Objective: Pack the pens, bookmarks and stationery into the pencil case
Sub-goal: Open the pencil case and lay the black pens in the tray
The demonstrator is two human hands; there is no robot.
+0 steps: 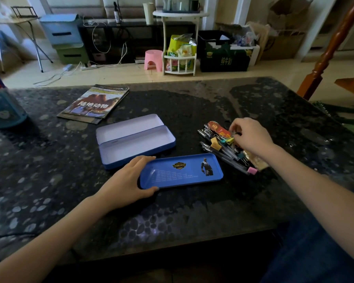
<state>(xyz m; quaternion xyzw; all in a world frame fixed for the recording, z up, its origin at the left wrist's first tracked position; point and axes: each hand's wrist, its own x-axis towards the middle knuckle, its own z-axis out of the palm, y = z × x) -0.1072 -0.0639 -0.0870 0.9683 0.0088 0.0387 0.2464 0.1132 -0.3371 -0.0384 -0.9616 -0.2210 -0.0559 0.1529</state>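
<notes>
The left grip (129, 177) holds the near-left end of the blue tray (181, 171), thumb and fingers around its rim. Behind the tray the pencil case (135, 140) lies open. The right grip (249, 136), fingers curled narrow, pinches into the stationery pile (225, 146) right of the tray on the counter (49, 180); what it pinches is unclear.

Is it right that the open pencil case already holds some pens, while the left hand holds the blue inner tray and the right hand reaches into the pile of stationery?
Not quite. In the head view the open pencil case holds nothing; the pens lie in the pile of stationery. The left hand does hold the blue inner tray, and the right hand reaches into the pile.
</notes>
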